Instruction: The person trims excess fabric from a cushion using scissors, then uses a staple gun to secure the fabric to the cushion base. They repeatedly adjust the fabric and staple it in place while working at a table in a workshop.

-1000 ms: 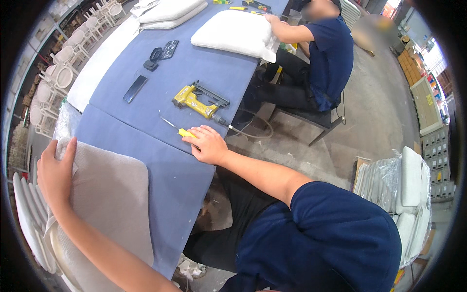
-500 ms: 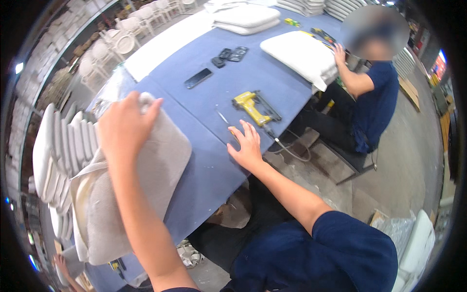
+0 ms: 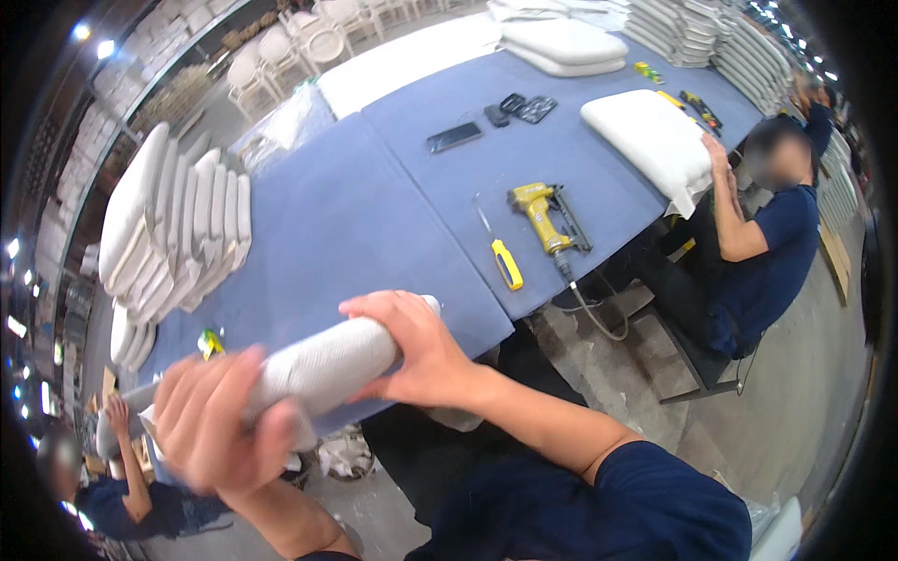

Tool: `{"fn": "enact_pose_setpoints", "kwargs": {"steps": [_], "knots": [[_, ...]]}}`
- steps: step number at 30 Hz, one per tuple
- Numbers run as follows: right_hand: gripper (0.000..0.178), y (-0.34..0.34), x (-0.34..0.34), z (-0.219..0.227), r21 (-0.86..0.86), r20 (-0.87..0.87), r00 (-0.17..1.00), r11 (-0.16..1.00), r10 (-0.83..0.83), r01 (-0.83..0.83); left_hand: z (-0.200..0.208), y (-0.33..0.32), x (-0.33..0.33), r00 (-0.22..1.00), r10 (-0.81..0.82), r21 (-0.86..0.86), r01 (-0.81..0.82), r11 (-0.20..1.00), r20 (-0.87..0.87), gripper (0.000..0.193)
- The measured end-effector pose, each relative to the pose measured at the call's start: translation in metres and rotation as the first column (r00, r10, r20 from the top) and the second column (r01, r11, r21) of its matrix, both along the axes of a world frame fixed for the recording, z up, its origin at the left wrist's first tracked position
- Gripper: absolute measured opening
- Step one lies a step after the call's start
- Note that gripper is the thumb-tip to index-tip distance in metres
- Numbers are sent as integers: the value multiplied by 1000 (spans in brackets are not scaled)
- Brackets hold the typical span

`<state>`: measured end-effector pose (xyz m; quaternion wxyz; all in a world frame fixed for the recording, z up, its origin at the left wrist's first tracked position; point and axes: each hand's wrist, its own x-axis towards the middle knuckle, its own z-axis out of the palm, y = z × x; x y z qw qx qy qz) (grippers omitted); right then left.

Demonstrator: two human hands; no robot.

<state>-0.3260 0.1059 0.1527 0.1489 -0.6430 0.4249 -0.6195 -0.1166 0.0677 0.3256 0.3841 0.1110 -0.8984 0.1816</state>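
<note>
A light grey fabric-covered seat cushion (image 3: 327,365) is held up on edge above the near side of the blue table, its rounded side facing me. My left hand (image 3: 220,421), smeared by motion, grips its left end, with the fingers over the top. Around the right end my right hand (image 3: 412,351) is closed, thumb below and fingers above. The cushion's far face is hidden. To the right of it, a screwdriver (image 3: 506,266) with a yellow handle lies on the table beside a yellow staple gun (image 3: 538,213) with a hose attached.
Stacked cushions (image 3: 178,224) stand at the left of the blue table (image 3: 327,215). A phone (image 3: 455,137) lies farther back. At the right a co-worker (image 3: 772,224) handles a white cushion (image 3: 645,140). Another person (image 3: 122,486) works at the lower left.
The cushion has come off the left stack side and turned edge-on in front of me. My right hand has left the screwdriver on the table and taken the cushion's right end.
</note>
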Motion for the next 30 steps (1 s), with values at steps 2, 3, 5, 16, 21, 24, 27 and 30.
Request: {"fn": "enact_pose_setpoints", "kwargs": {"steps": [2, 3, 5, 16, 21, 24, 27, 30], "knots": [[88, 19, 17, -3, -87, 5, 999, 995, -51, 51, -13, 29, 75, 943, 212, -17, -224, 974, -257, 46], [88, 27, 15, -8, -82, 7, 999, 995, -53, 53, -38, 42, 106, 691, 486, 148, -490, 859, -535, 43], [89, 25, 4, -23, -123, -5, 1000, 992, -26, 26, -70, 37, 190, 322, 525, 365, -442, 819, -788, 44], [80, -24, -47, -52, -78, 183, 972, 987, 150, -137, -146, 43, 223, 165, 358, 279, 914, 294, -919, 66], [80, -35, -87, -24, 32, 69, 995, 997, -71, 69, -126, 53, 169, 126, 296, 262, 838, 479, -947, 52], [85, -57, -107, 6, 21, 112, 983, 990, -143, 142, -119, 54, 120, 82, 308, 261, 753, 604, -948, 52], [93, -99, -135, 14, -51, -80, 948, 952, -307, 303, -130, 25, 71, 226, 339, 404, 609, 682, -913, 45], [96, -125, -139, -5, 160, -73, 933, 919, -354, 361, -123, 2, 30, 409, 395, 565, 511, 647, -822, 45]]}}
